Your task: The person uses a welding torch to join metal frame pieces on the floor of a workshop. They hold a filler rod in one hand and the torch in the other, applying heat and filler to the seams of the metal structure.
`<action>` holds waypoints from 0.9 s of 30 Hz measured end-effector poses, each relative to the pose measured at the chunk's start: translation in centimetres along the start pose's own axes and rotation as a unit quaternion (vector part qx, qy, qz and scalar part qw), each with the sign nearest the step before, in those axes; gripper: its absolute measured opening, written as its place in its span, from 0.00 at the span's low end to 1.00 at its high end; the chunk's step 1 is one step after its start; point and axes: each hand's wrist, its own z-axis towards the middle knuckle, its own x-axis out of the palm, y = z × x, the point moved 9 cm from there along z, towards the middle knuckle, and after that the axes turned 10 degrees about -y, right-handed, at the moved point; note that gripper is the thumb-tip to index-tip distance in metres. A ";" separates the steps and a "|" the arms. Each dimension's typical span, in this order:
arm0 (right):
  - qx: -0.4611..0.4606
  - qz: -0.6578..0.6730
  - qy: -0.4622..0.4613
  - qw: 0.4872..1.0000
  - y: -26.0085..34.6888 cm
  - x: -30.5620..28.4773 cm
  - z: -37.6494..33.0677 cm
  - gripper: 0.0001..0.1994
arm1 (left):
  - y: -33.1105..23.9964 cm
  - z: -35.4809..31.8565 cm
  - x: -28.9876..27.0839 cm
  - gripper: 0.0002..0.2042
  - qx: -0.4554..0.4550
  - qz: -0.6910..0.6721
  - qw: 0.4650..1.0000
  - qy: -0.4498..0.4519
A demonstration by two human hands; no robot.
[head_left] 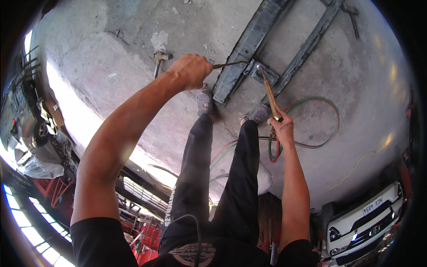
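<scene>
My left hand (191, 70) is closed around a thin metal rod (229, 65) that reaches right to a small dark metal block (254, 71). My right hand (282, 127) grips a brass-coloured cutting torch (269, 94), its tip pointing at the same block. The block lies between two long dark steel bars (249, 42) on the concrete floor (124, 53). Red and green hoses (327, 104) loop from the torch along the floor. My two shoes (205, 102) stand just below the bars.
A hammer (159, 60) lies on the concrete to the left of my left hand. A second steel bar (307, 46) runs diagonally at the right. A white car (367, 220) is parked at the lower right. Red equipment and clutter sit at the lower left.
</scene>
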 end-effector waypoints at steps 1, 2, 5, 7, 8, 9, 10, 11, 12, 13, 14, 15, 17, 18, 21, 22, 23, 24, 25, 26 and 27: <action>0.009 0.003 -0.002 1.000 0.0 0.0 -0.1 0.32 | 0.0 0.0 0.0 0.19 -0.001 -0.001 1.000 0.001; 0.019 0.006 -0.004 1.000 0.1 0.0 -0.2 0.32 | 0.0 -0.1 0.0 0.20 -0.001 -0.003 1.000 0.001; 0.018 0.007 -0.005 1.000 0.4 0.0 -0.3 0.32 | 0.2 0.0 0.0 0.20 0.003 0.000 1.000 -0.008; 0.013 0.003 -0.001 1.000 0.2 0.1 -0.3 0.32 | 0.5 0.0 0.1 0.21 0.003 0.000 1.000 -0.011; 0.012 0.001 0.002 1.000 0.0 0.2 -0.3 0.32 | 0.6 0.1 0.1 0.21 0.004 0.000 1.000 -0.013; 0.011 -0.001 0.006 1.000 -0.2 0.3 -0.2 0.32 | 0.7 0.2 0.2 0.21 0.001 0.000 1.000 -0.012; 0.005 -0.011 0.007 1.000 -0.4 0.3 -0.2 0.32 | 0.8 0.3 0.3 0.21 -0.001 0.000 1.000 -0.011; -0.001 -0.021 0.008 1.000 -0.6 0.4 -0.2 0.32 | 0.9 0.3 0.5 0.21 -0.004 0.000 1.000 -0.011; -0.007 -0.030 0.010 0.999 -0.3 0.5 -0.3 0.32 | 1.0 0.3 0.3 0.18 0.001 0.001 1.000 -0.028; 0.001 -0.029 0.013 0.999 -0.3 0.5 -0.5 0.32 | 1.0 0.1 0.1 0.14 0.006 0.002 0.999 -0.044; 0.009 -0.028 0.016 0.999 -0.2 0.6 -0.7 0.32 | 1.1 0.1 -0.1 0.11 0.011 0.003 0.998 -0.061; 0.017 -0.028 0.018 0.999 0.2 0.6 -1.0 0.32 | 1.1 0.1 0.0 0.13 0.005 0.006 0.999 -0.044; 0.032 -0.027 0.021 0.999 0.5 0.5 -1.3 0.32 | 1.1 0.3 0.1 0.18 -0.007 0.011 1.000 -0.009; 0.038 -0.025 0.023 0.999 0.5 0.5 -1.4 0.33 | 1.0 0.3 -0.1 0.18 -0.008 0.009 1.000 -0.012; 0.036 -0.030 0.023 0.999 0.3 0.5 -1.4 0.33 | 1.1 0.2 -0.3 0.15 -0.002 0.000 0.999 -0.036; 0.037 -0.032 0.024 0.999 0.4 0.6 -1.5 0.32 | 1.4 0.3 0.0 0.13 0.005 -0.003 0.998 -0.055; 0.038 -0.034 0.024 0.998 0.5 0.6 -1.5 0.32 | 1.7 0.3 0.1 0.10 0.012 -0.006 0.997 -0.074; 0.039 -0.037 0.024 0.998 0.6 0.6 -1.6 0.32 | 1.7 0.3 0.2 0.10 0.014 -0.006 0.997 -0.075; 0.039 -0.036 0.024 0.998 0.4 0.6 -1.6 0.32 | 1.7 0.4 0.2 0.10 0.015 -0.006 0.997 -0.076; 0.039 -0.035 0.025 0.998 0.1 0.6 -1.5 0.31 | 1.7 0.4 0.2 0.11 0.016 -0.006 0.997 -0.078; 0.039 -0.034 0.026 0.998 0.1 0.7 -1.5 0.31 | 1.7 0.4 0.2 0.11 0.015 -0.007 0.997 -0.076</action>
